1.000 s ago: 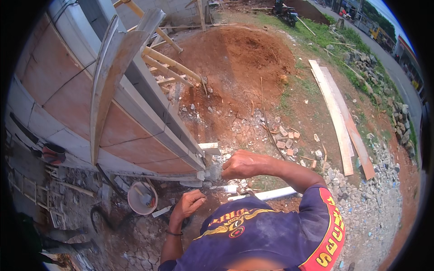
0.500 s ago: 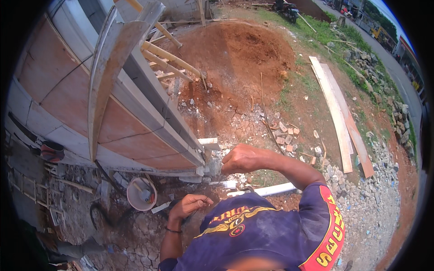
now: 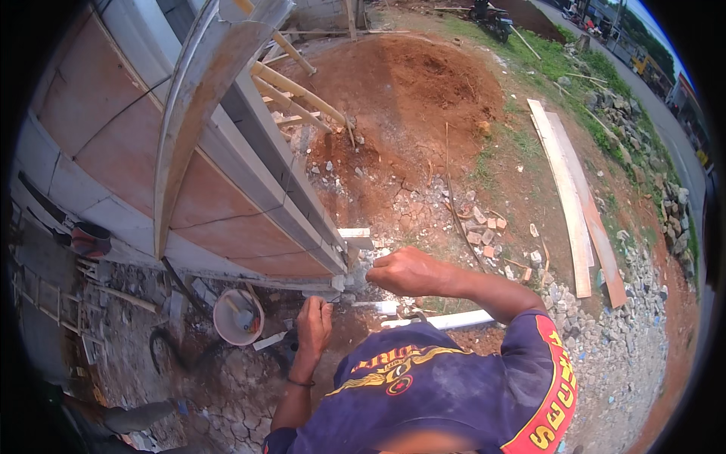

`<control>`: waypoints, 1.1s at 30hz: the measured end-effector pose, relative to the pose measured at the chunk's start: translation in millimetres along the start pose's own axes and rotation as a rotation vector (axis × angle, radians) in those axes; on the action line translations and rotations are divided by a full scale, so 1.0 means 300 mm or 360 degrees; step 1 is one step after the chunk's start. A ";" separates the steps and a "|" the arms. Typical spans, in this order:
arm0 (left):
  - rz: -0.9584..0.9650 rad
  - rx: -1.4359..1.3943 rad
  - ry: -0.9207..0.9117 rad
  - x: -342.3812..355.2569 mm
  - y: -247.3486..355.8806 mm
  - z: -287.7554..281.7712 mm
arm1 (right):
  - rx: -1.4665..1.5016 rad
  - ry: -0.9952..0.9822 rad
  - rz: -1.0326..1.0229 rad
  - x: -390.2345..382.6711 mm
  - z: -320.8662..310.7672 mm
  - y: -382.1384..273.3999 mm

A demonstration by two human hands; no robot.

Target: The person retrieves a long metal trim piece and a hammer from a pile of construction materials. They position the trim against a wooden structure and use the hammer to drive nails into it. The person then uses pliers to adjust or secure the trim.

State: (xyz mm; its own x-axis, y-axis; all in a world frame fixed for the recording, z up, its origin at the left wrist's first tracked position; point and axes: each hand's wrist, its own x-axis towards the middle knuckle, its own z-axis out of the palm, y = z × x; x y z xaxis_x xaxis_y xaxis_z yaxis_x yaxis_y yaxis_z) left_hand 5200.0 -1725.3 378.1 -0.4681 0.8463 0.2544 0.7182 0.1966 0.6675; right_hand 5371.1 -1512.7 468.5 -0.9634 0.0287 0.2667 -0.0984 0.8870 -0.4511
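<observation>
My right hand (image 3: pixel 399 271) is closed in a fist just right of the lower corner of a wall frame (image 3: pixel 265 216). Whatever its fingers hold is hidden. My left hand (image 3: pixel 314 324) is raised below that corner, thumb and fingertips pinched together. What sits in the pinch is too small to make out. Grey beams and reddish panels make up the frame, and thin dark wires cross it. At the corner, a short pale board (image 3: pixel 355 236) sticks out near my right hand. A pale pink bucket (image 3: pixel 238 316) with tools inside stands on the ground left of my left hand.
A long curved trough-like piece (image 3: pixel 189 121) rises at the upper left. Bamboo poles (image 3: pixel 299 87) lean behind the frame. White pipe (image 3: pixel 446 320) lies just in front of me. Planks (image 3: pixel 563 197), broken bricks (image 3: pixel 484 231) and rubble (image 3: pixel 605 348) lie right. Another person's leg (image 3: pixel 140 415) shows lower left.
My left hand has risen toward the frame's corner, its fingers turning upward into a pinch. My right hand stays closed by the corner, having shifted only slightly. The view has moved a little.
</observation>
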 end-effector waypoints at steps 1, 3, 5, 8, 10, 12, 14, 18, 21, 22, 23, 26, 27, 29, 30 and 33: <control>0.0037 0.0036 0.0080 0.003 -0.006 0.002 | 0.0004 0.0026 0.0000 0.000 0.007 -0.001; 0.0044 0.0049 0.0126 0.011 -0.015 0.002 | 0.0010 0.0050 0.0011 0.000 0.022 -0.003; 0.0038 0.0033 0.0149 0.019 -0.016 0.000 | -0.0123 0.0161 -0.0001 -0.001 0.034 -0.002; -0.0008 -0.0040 0.0107 0.023 -0.007 -0.004 | -0.0292 0.0233 0.0029 -0.008 0.038 -0.004; -0.0054 -0.0101 0.0057 0.017 0.001 -0.004 | -0.0386 0.0259 0.0040 -0.010 0.037 -0.008; -0.0216 -0.0217 -0.0119 0.016 0.002 -0.003 | -0.0468 0.0252 0.0043 -0.013 0.031 -0.014; -0.0268 -0.0314 -0.0231 0.021 0.000 0.003 | -0.0543 0.0325 0.0005 -0.015 0.022 -0.021; 0.0053 -0.0310 -0.0243 0.039 0.019 0.019 | -0.0725 0.0429 -0.0199 -0.014 -0.002 -0.010; 0.0366 -0.0218 -0.0363 0.037 0.074 0.016 | -0.0840 0.0483 -0.0410 -0.004 -0.019 0.034; 0.0446 -0.0191 -0.0424 0.037 0.095 0.008 | -0.0833 0.0464 -0.0290 0.000 -0.020 0.049; 0.0492 -0.0234 -0.0485 0.031 0.116 -0.007 | -0.0810 0.0426 -0.0244 0.007 -0.019 0.061; 0.0579 -0.0246 -0.0506 0.047 0.145 -0.069 | -0.0585 -0.0244 0.0110 0.012 -0.003 0.058; 0.0590 -0.0169 -0.0419 0.070 0.136 -0.098 | -0.0531 -0.0571 0.0147 0.009 0.008 0.041; 0.0567 -0.0068 -0.0308 0.109 0.118 -0.123 | -0.0183 -0.0952 -0.0035 -0.003 0.011 0.003; 0.0539 -0.0047 -0.0279 0.124 0.112 -0.124 | 0.0073 -0.1038 -0.0237 -0.008 0.005 -0.010; 0.0594 -0.0036 -0.0392 0.115 0.127 -0.093 | 0.0490 -0.0437 -0.0315 -0.002 -0.047 0.006</control>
State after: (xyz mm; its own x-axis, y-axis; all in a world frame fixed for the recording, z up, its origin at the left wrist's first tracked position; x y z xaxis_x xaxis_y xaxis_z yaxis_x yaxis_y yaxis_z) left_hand 5196.9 -1702.5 431.7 -0.0402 0.9504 0.3083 0.8019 -0.1534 0.5774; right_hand 5374.9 -1504.5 479.5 -0.9450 -0.2873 0.1565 -0.3168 0.6838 -0.6573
